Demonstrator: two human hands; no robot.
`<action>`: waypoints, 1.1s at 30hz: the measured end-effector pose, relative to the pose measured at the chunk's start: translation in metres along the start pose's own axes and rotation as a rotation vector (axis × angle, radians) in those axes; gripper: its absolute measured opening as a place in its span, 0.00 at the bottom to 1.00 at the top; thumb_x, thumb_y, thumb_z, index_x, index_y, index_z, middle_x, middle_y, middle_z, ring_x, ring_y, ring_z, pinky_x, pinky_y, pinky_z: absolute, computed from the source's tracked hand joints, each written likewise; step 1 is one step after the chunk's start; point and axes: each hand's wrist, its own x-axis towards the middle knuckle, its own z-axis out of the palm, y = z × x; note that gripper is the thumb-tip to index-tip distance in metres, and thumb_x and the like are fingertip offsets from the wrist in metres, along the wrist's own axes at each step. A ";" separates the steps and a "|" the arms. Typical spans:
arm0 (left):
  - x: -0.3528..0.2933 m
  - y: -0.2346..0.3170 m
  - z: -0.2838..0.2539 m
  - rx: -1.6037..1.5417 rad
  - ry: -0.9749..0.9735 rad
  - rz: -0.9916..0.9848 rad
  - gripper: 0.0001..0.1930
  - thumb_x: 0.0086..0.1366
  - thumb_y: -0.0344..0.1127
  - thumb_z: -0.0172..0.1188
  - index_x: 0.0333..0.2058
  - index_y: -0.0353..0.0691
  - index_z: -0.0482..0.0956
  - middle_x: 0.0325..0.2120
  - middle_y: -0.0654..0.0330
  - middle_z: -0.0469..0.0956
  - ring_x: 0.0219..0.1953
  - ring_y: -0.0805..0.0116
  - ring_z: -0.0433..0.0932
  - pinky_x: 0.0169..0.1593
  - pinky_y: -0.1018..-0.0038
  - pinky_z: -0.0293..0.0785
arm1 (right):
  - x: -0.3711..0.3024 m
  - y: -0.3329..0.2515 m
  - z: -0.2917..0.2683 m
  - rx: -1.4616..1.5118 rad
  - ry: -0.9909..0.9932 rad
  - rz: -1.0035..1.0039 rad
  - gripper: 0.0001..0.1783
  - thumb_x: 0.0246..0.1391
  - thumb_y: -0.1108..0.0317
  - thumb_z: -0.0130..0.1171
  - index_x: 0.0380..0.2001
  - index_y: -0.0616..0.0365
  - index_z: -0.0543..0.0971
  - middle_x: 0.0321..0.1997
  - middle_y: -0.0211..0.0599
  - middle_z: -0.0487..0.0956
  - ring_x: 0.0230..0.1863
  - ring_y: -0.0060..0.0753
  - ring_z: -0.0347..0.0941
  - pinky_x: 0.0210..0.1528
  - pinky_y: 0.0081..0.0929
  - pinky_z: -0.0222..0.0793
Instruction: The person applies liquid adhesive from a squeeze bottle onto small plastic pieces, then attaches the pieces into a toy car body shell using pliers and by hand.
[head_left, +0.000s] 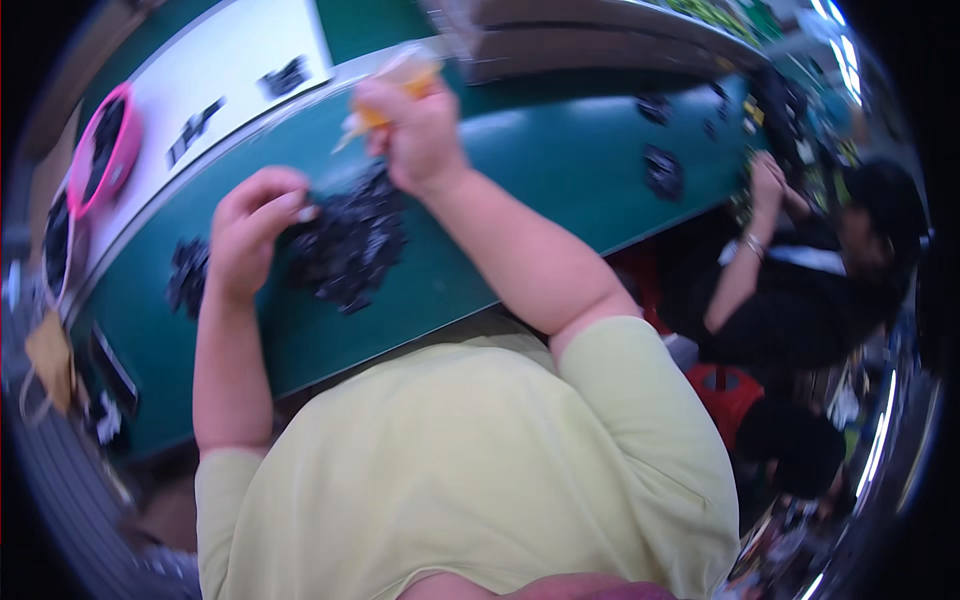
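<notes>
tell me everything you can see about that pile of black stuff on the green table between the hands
The black pile is a loose, irregular heap of many small dark pieces, too blurred to tell their kind or material. It lies flat on the green table, near its front edge. The left hand rests its fingertips on the pile's left edge. The right hand, holding an orange-tipped tool, hovers at its upper right.

Long green worktable (560, 170), white board (240, 60) beside, glare overhead.

Workshop, long green workbench (560, 170), co-worker (800, 290)
</notes>
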 end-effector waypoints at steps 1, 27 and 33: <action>-0.002 0.004 0.005 -0.089 0.049 -0.032 0.08 0.58 0.25 0.59 0.37 0.31 0.77 0.29 0.63 0.76 0.31 0.72 0.76 0.40 0.76 0.75 | -0.001 0.001 -0.001 0.035 0.003 0.020 0.10 0.45 0.69 0.65 0.29 0.58 0.74 0.22 0.32 0.75 0.12 0.19 0.66 0.13 0.16 0.63; 0.004 -0.016 0.008 0.016 0.113 -0.076 0.15 0.63 0.22 0.53 0.49 0.29 0.71 0.31 0.62 0.71 0.28 0.74 0.76 0.33 0.78 0.77 | -0.010 -0.009 -0.001 -0.001 -0.013 0.127 0.18 0.45 0.65 0.64 0.36 0.60 0.70 0.27 0.35 0.73 0.15 0.20 0.66 0.14 0.17 0.63; 0.003 -0.014 0.009 -0.011 0.139 -0.078 0.15 0.63 0.22 0.54 0.49 0.30 0.71 0.31 0.62 0.72 0.29 0.73 0.76 0.33 0.78 0.77 | -0.011 -0.009 -0.001 -0.023 -0.025 0.129 0.18 0.47 0.64 0.64 0.38 0.59 0.71 0.26 0.36 0.74 0.16 0.20 0.67 0.17 0.17 0.65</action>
